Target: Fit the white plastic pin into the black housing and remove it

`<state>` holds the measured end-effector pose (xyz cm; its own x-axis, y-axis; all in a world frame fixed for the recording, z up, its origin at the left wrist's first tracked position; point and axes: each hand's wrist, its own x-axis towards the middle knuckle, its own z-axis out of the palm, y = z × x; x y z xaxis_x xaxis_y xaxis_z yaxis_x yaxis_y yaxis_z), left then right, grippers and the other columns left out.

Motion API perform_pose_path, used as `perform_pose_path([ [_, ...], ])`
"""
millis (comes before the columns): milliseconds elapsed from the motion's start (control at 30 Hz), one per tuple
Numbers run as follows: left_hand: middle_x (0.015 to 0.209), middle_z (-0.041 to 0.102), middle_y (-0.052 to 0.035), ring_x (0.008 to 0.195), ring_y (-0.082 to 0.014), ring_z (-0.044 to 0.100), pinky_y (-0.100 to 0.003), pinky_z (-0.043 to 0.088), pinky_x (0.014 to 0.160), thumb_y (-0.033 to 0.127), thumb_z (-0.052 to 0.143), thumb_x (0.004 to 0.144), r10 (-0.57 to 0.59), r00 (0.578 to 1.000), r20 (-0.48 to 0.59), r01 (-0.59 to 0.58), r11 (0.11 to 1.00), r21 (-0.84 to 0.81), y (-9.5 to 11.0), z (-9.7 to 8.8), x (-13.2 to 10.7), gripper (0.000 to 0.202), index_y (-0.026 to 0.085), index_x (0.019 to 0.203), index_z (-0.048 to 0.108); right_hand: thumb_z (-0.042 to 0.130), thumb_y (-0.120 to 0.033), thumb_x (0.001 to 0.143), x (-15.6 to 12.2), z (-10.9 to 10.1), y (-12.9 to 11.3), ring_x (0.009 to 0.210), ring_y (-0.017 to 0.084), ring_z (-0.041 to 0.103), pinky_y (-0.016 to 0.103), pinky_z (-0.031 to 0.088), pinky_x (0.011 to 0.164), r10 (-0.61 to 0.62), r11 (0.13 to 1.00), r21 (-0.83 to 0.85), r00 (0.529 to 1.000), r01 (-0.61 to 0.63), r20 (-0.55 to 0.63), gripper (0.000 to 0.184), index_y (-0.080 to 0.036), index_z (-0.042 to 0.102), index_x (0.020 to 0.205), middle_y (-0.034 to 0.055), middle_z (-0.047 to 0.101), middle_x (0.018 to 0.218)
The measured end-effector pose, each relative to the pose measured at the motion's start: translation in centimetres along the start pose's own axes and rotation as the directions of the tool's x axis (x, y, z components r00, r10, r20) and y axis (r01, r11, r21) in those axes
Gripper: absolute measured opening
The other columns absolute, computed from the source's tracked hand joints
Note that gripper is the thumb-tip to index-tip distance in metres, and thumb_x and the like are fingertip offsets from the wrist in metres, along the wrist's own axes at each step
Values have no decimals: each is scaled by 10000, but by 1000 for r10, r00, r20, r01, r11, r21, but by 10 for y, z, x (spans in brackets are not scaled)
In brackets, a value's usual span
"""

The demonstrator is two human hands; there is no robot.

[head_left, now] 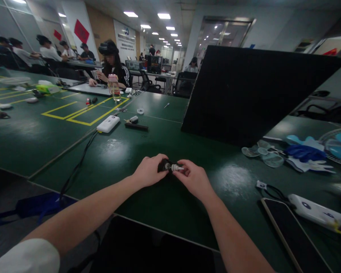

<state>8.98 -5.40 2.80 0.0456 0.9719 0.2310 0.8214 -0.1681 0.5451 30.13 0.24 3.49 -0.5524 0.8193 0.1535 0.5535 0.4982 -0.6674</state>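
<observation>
My left hand is closed around a small black part just above the green table, near its front edge. My right hand pinches a small white and silver piece that sticks out of the black part. The two hands meet at the middle of the view. What the small parts are exactly is too small to tell.
A large black panel leans at the back right. A phone and a white power bank lie at the right, blue gloves beyond them. Another white power bank with a black cable lies left. People sit at far tables; a pink bottle stands there.
</observation>
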Motion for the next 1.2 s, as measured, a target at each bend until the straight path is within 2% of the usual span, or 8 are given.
perform_pose_path([
  [333,1039,733,-31,905,-229,708,-358,531,817,362,657,833,5,1000,-4,-5,1000,4,-2,1,0,395,253,1203,570,616,-325,889,1,-1,-3,654,157,597,304,456,568,-114,991,-79,989,107,-97,181,-238,716,1013,32,700,872],
  [500,997,734,-21,850,-225,708,-337,530,736,386,651,836,-10,1000,27,10,1000,1,-2,3,-1,410,268,1220,567,610,-342,905,1,2,-3,676,160,598,309,446,587,-155,982,-114,987,149,-50,178,-247,723,1005,26,696,867],
  [733,1041,731,-27,869,-220,709,-332,537,728,411,661,837,-52,996,77,58,995,-77,-2,4,-2,454,277,1256,550,624,-634,838,6,-1,3,654,181,592,314,443,564,88,972,229,988,-58,-127,424,-231,722,926,43,686,790],
  [800,1050,727,-32,867,-219,708,-339,542,731,411,659,843,-60,994,90,69,993,-98,-3,2,-2,470,274,1275,535,478,-754,851,11,-8,12,575,161,535,298,401,505,277,845,514,943,-147,-186,586,-214,697,913,46,641,721],
  [867,1075,719,-42,885,-223,705,-348,547,741,411,657,847,-65,993,99,76,991,-111,-3,0,-3,477,273,1285,531,278,-826,858,18,-15,25,505,141,467,288,364,459,469,577,794,873,-189,-133,722,-215,658,903,35,580,664],
  [1000,1146,696,-54,978,-239,687,-374,548,803,433,662,842,-48,995,91,60,989,-134,-3,-2,-2,462,272,1262,553,50,-757,900,27,-27,51,511,134,471,281,398,471,619,115,982,784,-148,46,746,-228,576,905,20,502,658],
  [1100,1156,686,-64,1029,-255,669,-403,534,856,455,683,819,-61,996,62,69,989,-134,-4,-2,0,461,255,1220,573,23,-731,907,28,-29,57,532,126,484,270,401,475,666,-8,993,740,-119,94,733,-229,557,942,20,496,702],
  [1200,1141,685,-69,1023,-248,668,-386,535,850,460,690,806,-115,991,64,124,978,-167,-14,-6,-3,484,247,1222,563,37,-747,898,28,-28,56,534,124,473,271,398,473,661,-13,993,744,-115,95,727,-233,549,954,19,492,719],
])
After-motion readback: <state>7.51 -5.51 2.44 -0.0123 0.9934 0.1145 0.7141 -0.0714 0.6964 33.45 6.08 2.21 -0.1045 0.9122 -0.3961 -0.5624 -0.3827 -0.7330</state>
